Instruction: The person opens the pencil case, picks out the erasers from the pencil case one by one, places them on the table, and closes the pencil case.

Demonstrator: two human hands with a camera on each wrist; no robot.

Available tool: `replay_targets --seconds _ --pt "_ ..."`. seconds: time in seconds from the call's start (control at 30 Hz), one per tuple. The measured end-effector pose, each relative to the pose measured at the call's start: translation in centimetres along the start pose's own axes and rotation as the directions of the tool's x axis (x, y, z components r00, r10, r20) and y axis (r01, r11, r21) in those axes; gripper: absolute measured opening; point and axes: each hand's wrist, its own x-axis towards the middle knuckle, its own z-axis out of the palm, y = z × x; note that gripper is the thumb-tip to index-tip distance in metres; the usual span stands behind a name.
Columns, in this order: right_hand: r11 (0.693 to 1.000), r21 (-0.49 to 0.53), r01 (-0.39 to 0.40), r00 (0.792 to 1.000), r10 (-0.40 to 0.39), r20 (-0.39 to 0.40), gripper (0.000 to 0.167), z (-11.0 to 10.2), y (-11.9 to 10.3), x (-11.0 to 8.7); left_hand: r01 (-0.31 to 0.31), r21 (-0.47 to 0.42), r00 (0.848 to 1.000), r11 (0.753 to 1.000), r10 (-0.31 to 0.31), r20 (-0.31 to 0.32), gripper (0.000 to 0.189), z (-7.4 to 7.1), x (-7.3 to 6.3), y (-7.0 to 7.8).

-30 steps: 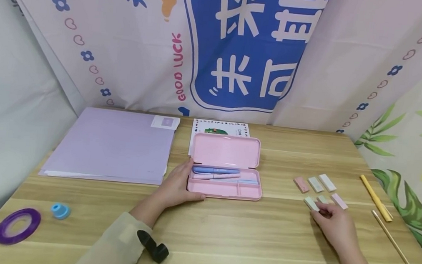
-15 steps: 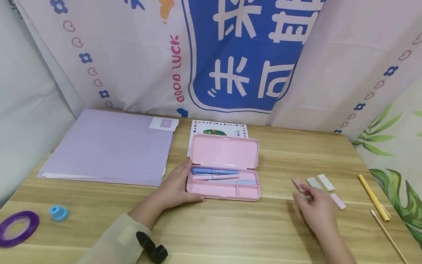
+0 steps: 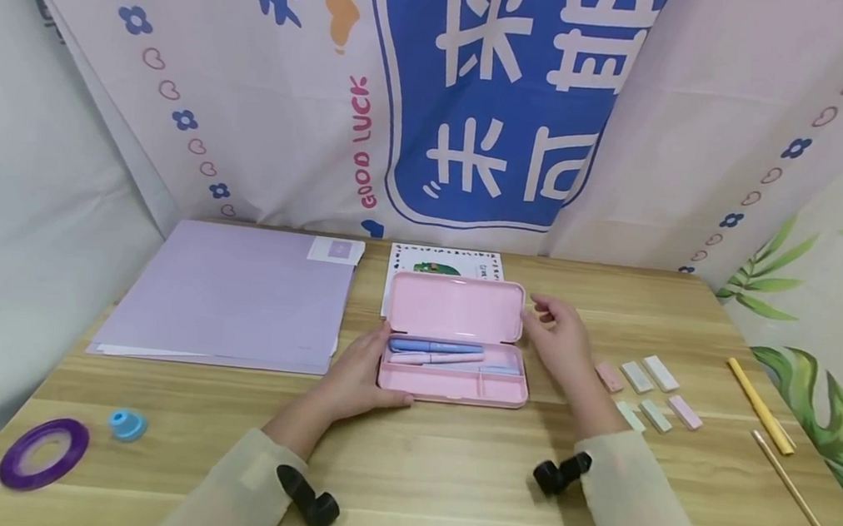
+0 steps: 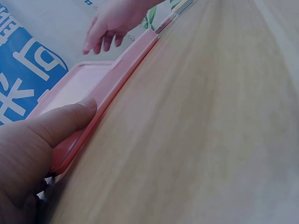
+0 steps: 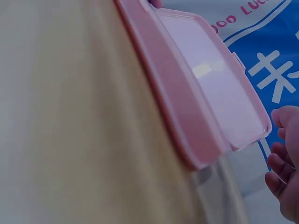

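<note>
A pink pencil case [image 3: 449, 382] lies with its lid [image 3: 457, 306] raised. Inside are a blue pen [image 3: 437, 348], a pink pen [image 3: 437, 358] and a light blue item partly visible behind the divider. My left hand [image 3: 359, 379] grips the case's left end, its thumb along the front edge, as the left wrist view also shows. Beside the lid's right edge is my right hand [image 3: 559, 342], fingers loosely bent and holding nothing. Its thumb is close to the lid corner in the right wrist view; whether they touch, I cannot tell.
Several small erasers [image 3: 658, 372] lie right of the case. Beyond them are a yellow pen-like stick [image 3: 760, 405] and a thin wooden rod [image 3: 806, 510]. At left are a purple folder [image 3: 230, 296], a purple ring [image 3: 13, 461] and a blue cup-shaped piece [image 3: 126, 425]. A white card [image 3: 448, 259] sits behind the lid.
My right hand has left the erasers and moved left and away from me, to the lid's right side. My left hand stays on the pencil case, which still stands open.
</note>
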Motion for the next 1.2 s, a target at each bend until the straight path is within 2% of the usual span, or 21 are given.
replay_targets --seconds 0.2,0.3,0.4,0.53,0.67,0.73,0.8,0.87,0.93,1.03,1.13,1.2 --pt "0.994 0.067 -0.083 0.994 0.078 0.072 0.049 0.9 -0.9 2.8 -0.016 -0.014 1.0 1.0 0.016 -0.012 0.125 0.0 0.0 -0.1" --pt "0.98 0.127 -0.154 0.987 0.148 0.055 0.045 0.9 -1.0 2.9 -0.015 -0.03 1.0 0.999 0.015 -0.011 0.128 0.0 -0.1 0.1" --pt "0.966 0.178 -0.186 0.983 0.183 0.031 0.045 0.4 -1.2 2.3 -0.023 -0.035 0.999 0.999 0.022 -0.024 0.133 0.1 -0.1 0.2" --pt "0.963 0.229 -0.141 0.99 0.135 0.042 0.045 -0.5 -1.1 0.7 -0.038 -0.047 0.999 0.998 0.036 -0.039 0.138 0.2 0.0 0.0" --pt "0.959 0.263 -0.105 0.992 0.081 0.102 0.038 -1.2 -0.5 -1.6 -0.038 -0.093 0.999 0.995 0.034 -0.038 0.14 0.2 0.2 -0.3" --pt "0.959 0.267 -0.095 0.989 0.061 0.134 0.032 -1.3 -0.1 -2.7 -0.042 -0.128 0.998 0.991 0.037 -0.044 0.131 0.0 0.2 -0.5" --pt "0.967 0.246 -0.07 0.986 0.03 0.162 0.025 -1.2 0.3 -3.7 -0.053 -0.153 0.998 0.987 0.046 -0.051 0.114 -0.1 0.2 -0.6" --pt "0.976 0.216 -0.03 0.984 -0.009 0.18 0.021 -0.8 0.7 -4.4 -0.064 -0.166 0.997 0.984 0.056 -0.056 0.095 -0.3 0.1 -0.6" --pt "0.985 0.17 0.014 0.978 -0.049 0.204 0.02 -0.5 1.0 -5.0 -0.077 -0.147 0.996 0.986 0.071 -0.051 0.084 -0.3 0.2 -0.6" --pt "0.993 0.107 0.052 0.965 -0.078 0.252 0.033 0.0 1.4 -5.4 -0.062 -0.09 0.998 0.994 0.06 -0.032 0.085 -0.1 0.2 -0.5" --pt "0.997 0.061 0.051 0.949 -0.067 0.308 0.054 0.2 1.6 -5.7 -0.047 -0.043 0.999 0.998 0.046 -0.014 0.092 0.0 0.3 -0.4" --pt "0.998 0.037 0.049 0.941 -0.058 0.333 0.062 0.2 1.6 -5.8 -0.029 -0.036 1.0 0.999 0.029 -0.01 0.094 0.0 0.2 -0.3"
